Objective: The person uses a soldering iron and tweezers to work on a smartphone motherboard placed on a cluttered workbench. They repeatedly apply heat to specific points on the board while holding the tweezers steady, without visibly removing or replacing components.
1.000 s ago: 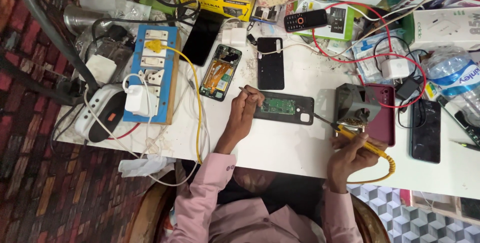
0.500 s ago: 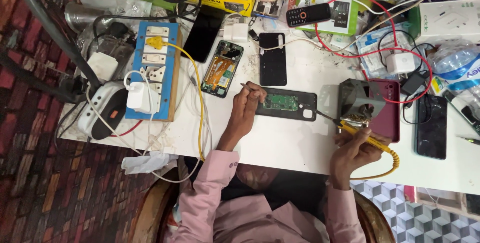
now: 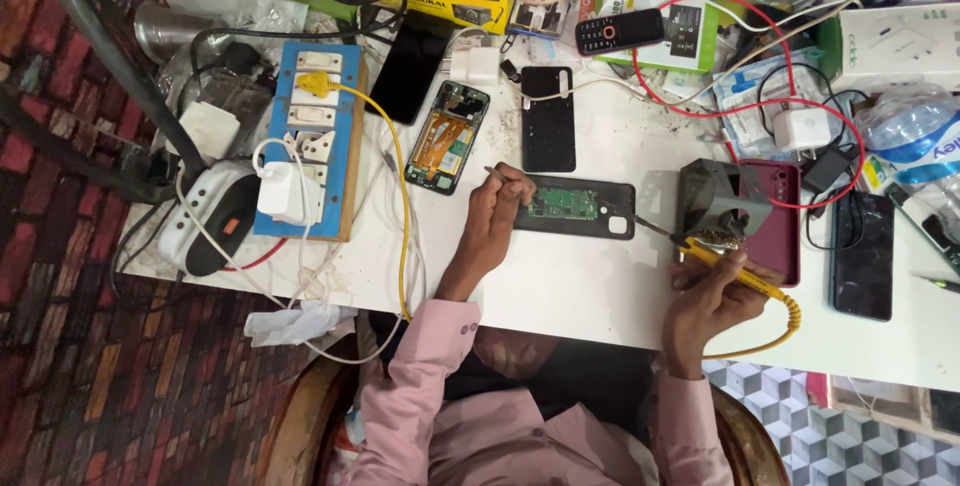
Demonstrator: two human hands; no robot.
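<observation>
Starting at the left edge of the white table (image 3: 560, 296), a blue switch board (image 3: 305, 141) carries a white charger (image 3: 285, 193), and its yellow cable (image 3: 400, 196) runs down toward the person's lap; none of that needs touching, but the cable is best kept clear of the elbow. Just right of it lies an opened phone with its copper-coloured insides showing (image 3: 447, 137), then a black back panel (image 3: 549, 119). The left hand (image 3: 492, 221) is closed around a thin probe-like tool whose tip I cannot make out, and its fingertips rest at the left end of the opened black phone (image 3: 575, 208), which lies flat in the middle of the table with its green board facing up. That hand would do well to press the phone steady, since it looks light enough to slide. Further right, the right hand (image 3: 715, 296) is clamped on the yellow soldering iron (image 3: 725, 261), its tip pointing at the phone's right end, near the grey iron stand (image 3: 715, 201). A low, slow approach, with the coiled cord slack, seems wisest.
</observation>
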